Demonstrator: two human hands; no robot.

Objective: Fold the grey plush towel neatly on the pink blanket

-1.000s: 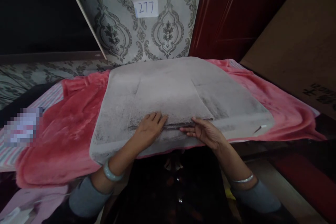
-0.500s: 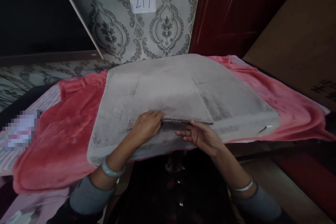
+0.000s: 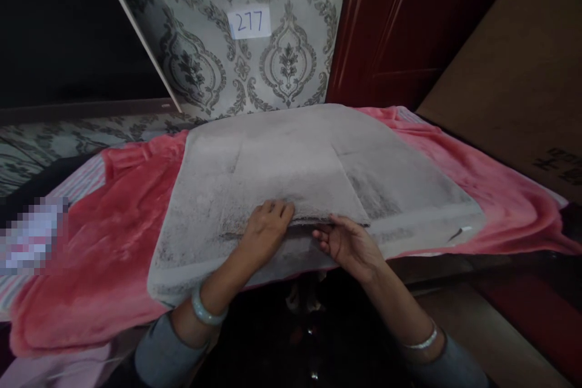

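Note:
A square piece of grey plush cloth (image 3: 291, 163) lies on a larger pale grey plush sheet (image 3: 400, 170). Its near edge is slightly raised, with a dark line along it. My left hand (image 3: 268, 227) is closed on that edge left of the middle, knuckles up and fingertips hidden. A little to the right, my right hand (image 3: 350, 245) pinches the same edge, thumb on top and curled fingers below. A small white tag (image 3: 464, 229) shows at the sheet's right front corner.
A pink fleece blanket (image 3: 113, 212) lies under the grey sheet. Behind stand a patterned wall with a card reading 277 (image 3: 250, 21), a dark screen (image 3: 77, 24) at left and a red door (image 3: 382, 24). A large cardboard box (image 3: 509, 73) leans at right.
My left hand has moved slightly to the right along the cloth's edge. My right hand's fingers are more curled. The whole view has shifted a little, with the scene lower in the picture.

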